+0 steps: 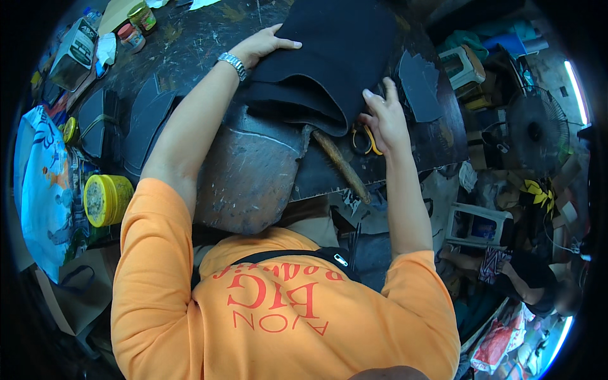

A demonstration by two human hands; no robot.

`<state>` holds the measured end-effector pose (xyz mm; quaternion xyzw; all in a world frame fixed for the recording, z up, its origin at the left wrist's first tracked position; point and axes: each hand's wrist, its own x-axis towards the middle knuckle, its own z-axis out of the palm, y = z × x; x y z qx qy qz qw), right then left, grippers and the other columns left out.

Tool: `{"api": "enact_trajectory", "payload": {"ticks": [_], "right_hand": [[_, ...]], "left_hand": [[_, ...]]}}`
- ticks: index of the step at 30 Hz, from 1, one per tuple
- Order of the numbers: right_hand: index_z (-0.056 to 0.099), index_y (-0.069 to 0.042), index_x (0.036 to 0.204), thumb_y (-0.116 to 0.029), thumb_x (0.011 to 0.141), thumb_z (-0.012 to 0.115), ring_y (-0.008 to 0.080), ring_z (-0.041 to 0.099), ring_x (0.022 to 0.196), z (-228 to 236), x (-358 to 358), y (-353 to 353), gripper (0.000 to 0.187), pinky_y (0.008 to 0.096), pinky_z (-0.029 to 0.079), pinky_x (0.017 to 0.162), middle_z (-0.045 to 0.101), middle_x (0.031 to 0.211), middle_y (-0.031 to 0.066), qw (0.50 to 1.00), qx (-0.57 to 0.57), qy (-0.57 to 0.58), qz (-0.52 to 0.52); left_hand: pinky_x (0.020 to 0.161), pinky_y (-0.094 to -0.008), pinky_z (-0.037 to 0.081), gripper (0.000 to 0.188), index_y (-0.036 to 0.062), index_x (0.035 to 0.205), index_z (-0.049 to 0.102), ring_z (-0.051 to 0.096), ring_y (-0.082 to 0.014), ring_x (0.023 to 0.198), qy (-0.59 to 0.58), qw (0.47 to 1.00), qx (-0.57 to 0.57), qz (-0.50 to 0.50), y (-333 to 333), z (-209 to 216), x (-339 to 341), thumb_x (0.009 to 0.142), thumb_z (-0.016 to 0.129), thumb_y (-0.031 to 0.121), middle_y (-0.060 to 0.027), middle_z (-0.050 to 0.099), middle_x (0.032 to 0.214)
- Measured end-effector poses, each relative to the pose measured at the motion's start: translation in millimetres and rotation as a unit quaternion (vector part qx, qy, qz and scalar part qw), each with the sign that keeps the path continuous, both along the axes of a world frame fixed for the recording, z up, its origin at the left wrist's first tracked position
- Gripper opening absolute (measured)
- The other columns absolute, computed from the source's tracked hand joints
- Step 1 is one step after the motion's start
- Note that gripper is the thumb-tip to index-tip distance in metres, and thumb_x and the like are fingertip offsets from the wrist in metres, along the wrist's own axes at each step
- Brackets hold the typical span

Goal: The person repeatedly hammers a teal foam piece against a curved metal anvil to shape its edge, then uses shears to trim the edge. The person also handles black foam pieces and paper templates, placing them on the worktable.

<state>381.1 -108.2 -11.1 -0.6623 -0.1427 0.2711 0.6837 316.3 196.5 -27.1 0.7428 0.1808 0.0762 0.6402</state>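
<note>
A large, dark, folded sheet (329, 50), perhaps leather or fabric, lies over the table with its near edge curling up in a loop. My left hand (258, 47), with a metal watch at the wrist, holds the sheet's left edge; the thumb presses on top, and the other fingers are partly hidden at the edge. On the right, my right hand (386, 120) is open beside the sheet's right edge, thumb and forefinger apart. Scissors with yellow and black handles (364, 140) are right against its palm side. A wooden stick-like handle (341, 166) sticks out from under the sheet.
A worn slab (250, 174) overhangs the table's near edge. Dark cut pieces (149, 120) are stacked left, another (419, 85) lies right. A yellow tub (107, 199) and jars (131, 37) stand left. A fan (538, 126), stools and a person (525, 278) are at right.
</note>
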Motion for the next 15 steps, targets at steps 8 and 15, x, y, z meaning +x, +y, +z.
{"api": "enact_trajectory", "payload": {"ticks": [8, 15], "right_hand": [[0.030, -0.007, 0.157, -0.003, 0.081, 0.070, 0.0427, 0.061, 0.105, -8, -39, -9, 0.086, 0.0495, 0.048, 0.096, 0.062, 0.120, 0.0248, 0.814, -0.294, -0.500, 0.040], [0.033, -0.005, 0.154, 0.001, 0.077, 0.065, 0.0415, 0.061, 0.103, -13, -31, 1, 0.083, 0.0491, 0.050, 0.092, 0.065, 0.110, 0.0231, 0.798, -0.330, -0.503, 0.023]], "left_hand": [[0.080, -0.0338, 0.064, 0.088, 0.0062, 0.154, 0.040, 0.075, -0.0270, 0.098, -0.005, 0.996, 0.070, -0.062, 18, -8, 34, 0.084, 0.084, 0.033, -0.0242, 0.066, 0.127], [0.117, -0.0453, 0.038, 0.122, -0.0012, 0.157, 0.023, 0.040, -0.0480, 0.140, -0.001, 0.925, 0.370, 0.089, 5, -13, 29, 0.067, 0.094, 0.042, -0.0349, 0.032, 0.152]]}}
